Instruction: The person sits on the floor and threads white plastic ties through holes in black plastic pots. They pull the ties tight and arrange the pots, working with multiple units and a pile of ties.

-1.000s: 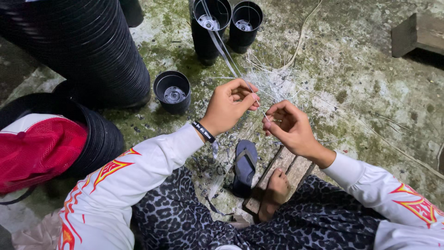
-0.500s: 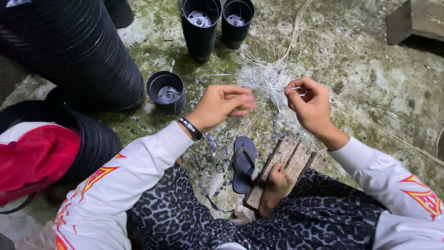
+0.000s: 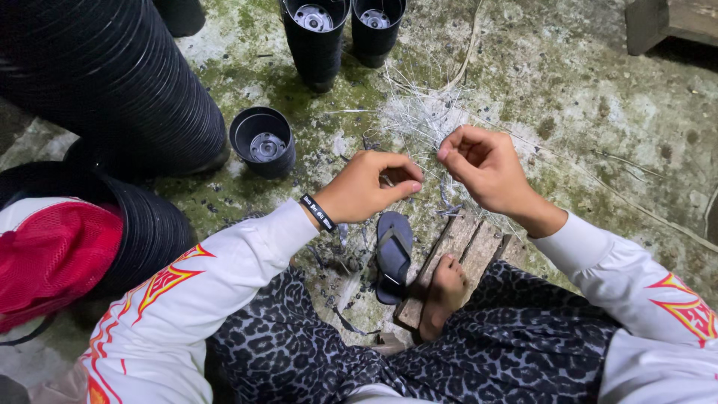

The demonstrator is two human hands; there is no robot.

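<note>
**Thread work over a mossy floor**

Thin pale thread (image 3: 430,161), barely visible, runs between both hands above a tangled heap of the same fibre (image 3: 422,116) on the ground.

Going by size: tall stacks of nested black plastic pots (image 3: 112,82) fill the left, a red mesh bag (image 3: 52,262) lies beside them, two shorter stacks (image 3: 314,45) stand ahead, and a single pot (image 3: 262,142) sits alone. The left hand (image 3: 370,187) curls, thumb and forefinger pinched on the strand; the right hand (image 3: 482,168) pinches it likewise.

Judging progress: much loose fibre remains unsorted; nothing finished shows.

Underfoot is stained, mossy concrete (image 3: 583,112), with a blue sandal (image 3: 393,254) and a wooden board (image 3: 464,251) under a bare foot (image 3: 441,292).
</note>
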